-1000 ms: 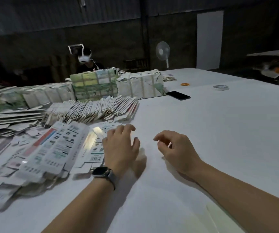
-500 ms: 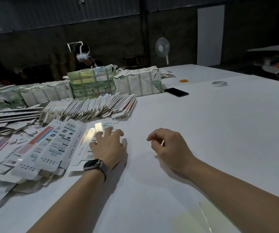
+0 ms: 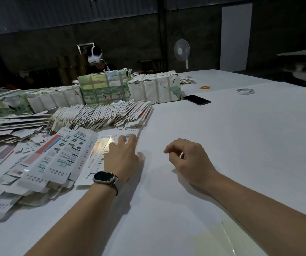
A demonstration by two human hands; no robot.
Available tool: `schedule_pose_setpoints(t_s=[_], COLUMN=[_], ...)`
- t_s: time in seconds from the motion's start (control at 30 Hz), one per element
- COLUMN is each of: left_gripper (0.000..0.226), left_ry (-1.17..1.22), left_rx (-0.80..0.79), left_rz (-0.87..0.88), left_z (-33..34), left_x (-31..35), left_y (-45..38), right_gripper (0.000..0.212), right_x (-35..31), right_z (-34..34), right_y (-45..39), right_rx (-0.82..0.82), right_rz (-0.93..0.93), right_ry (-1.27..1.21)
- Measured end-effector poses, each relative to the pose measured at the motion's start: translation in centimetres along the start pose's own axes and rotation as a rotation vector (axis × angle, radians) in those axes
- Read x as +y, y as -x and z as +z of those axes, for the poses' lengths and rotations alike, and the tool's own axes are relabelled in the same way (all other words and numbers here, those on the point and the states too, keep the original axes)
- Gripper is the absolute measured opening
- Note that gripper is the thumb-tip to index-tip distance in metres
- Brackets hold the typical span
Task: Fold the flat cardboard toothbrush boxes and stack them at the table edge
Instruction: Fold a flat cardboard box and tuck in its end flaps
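Note:
A flat printed toothbrush box blank point(image 3: 100, 152) lies on the white table point(image 3: 240, 145) just right of a loose heap of flat blanks point(image 3: 37, 163). My left hand point(image 3: 121, 157), with a watch on its wrist, rests on that blank with its fingers stretched forward and flat. My right hand point(image 3: 187, 161) hovers over bare table to the right, its fingers loosely curled and holding nothing. Behind the heap, a long slanted row of folded boxes point(image 3: 102, 115) leans across the table.
Wrapped bundles of blanks point(image 3: 154, 87) stand at the back, with a person wearing a headset point(image 3: 95, 60) behind them. A black phone point(image 3: 197, 99), a tape roll point(image 3: 245, 91) and an orange ring point(image 3: 205, 87) lie far right. A fan point(image 3: 181, 50) stands by the wall.
My left hand has slid forward and left onto the flat blank, its fingers stretching out. My right hand has stayed in about the same place, still loosely curled.

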State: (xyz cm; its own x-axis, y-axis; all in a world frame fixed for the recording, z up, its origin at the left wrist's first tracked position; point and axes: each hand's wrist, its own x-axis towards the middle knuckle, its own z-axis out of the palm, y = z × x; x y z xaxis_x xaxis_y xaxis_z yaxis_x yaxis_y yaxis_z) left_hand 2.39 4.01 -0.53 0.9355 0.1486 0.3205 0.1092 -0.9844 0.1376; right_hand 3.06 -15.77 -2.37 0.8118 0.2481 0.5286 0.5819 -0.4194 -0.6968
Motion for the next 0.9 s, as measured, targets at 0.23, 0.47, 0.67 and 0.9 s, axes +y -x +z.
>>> schedule_pose_setpoints(t_s=[0.23, 0.47, 0.67, 0.9], left_gripper=[0.058, 0.074, 0.064, 0.052], left_ry=[0.148, 0.895, 1.200, 1.611], left_rx=[0.309, 0.399, 0.322, 0.063], left_rz=[0.282, 0.352, 0.384, 0.013], left_z=[-1.3, -1.4, -2.1, -0.4], left_x=[1.2, 5.0, 7.2, 7.0], left_y=[0.3, 2.1, 4.5, 3.8], right_gripper=[0.021, 0.022, 0.039, 0.019], right_x=[0.3, 0.3, 0.0, -0.6], right_z=[0.0, -0.5, -0.8, -1.5], right_y=[-0.2, -1.0, -1.5, -0.6], right_rx=[0.024, 0.107, 0.079, -0.042], right_rz=[0.029, 0.339, 0.395, 0.369], right_ry=[-0.006, -0.312, -0.345, -0.555])
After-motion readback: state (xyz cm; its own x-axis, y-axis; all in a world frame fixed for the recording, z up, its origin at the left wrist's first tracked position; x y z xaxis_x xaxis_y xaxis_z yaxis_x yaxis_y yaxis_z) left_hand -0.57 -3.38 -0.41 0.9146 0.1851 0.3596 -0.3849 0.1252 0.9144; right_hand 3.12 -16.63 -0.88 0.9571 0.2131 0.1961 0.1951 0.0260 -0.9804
